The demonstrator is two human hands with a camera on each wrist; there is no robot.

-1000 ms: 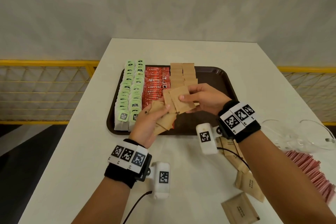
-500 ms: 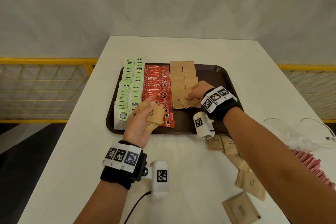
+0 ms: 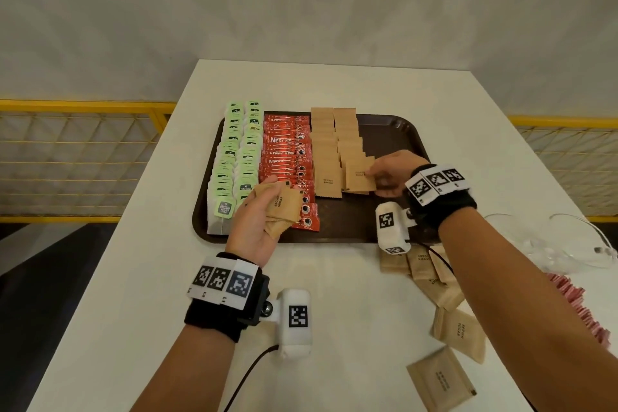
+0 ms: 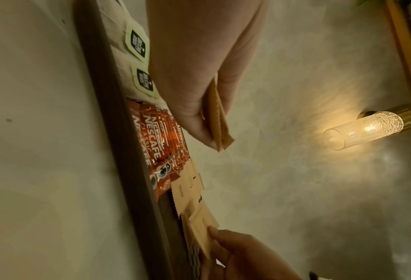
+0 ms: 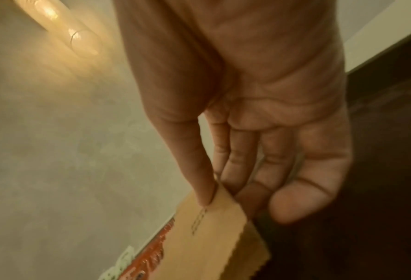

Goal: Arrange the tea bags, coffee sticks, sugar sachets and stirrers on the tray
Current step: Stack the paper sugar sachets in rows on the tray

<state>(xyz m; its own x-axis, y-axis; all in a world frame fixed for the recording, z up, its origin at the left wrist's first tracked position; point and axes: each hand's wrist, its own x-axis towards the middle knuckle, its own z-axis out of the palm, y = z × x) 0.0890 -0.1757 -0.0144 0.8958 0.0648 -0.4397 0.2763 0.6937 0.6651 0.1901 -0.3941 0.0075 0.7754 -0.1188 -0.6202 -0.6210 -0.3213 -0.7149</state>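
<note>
A dark brown tray (image 3: pixel 384 221) holds two rows of green tea bags (image 3: pixel 234 160), a column of red coffee sticks (image 3: pixel 287 157) and two columns of brown sugar sachets (image 3: pixel 326 150). My left hand (image 3: pixel 257 221) hovers over the tray's near left and grips a small stack of brown sugar sachets (image 3: pixel 284 207), seen edge-on in the left wrist view (image 4: pixel 219 121). My right hand (image 3: pixel 388 172) pinches one sugar sachet (image 3: pixel 359 176) by its edge at the near end of the right sugar column; thumb and fingers clamp it in the right wrist view (image 5: pixel 214 227).
Loose sugar sachets (image 3: pixel 458 331) lie on the white table (image 3: pixel 133 311) near my right forearm. A pile of red sticks (image 3: pixel 575 298) and a clear plastic container (image 3: pixel 548 244) sit at the right edge. The tray's right third is bare. Yellow railings flank the table.
My right hand took a sachet from the fan in my left hand and carried it down to the near end of the right sugar column. My left hand drew back toward the tray's near left.
</note>
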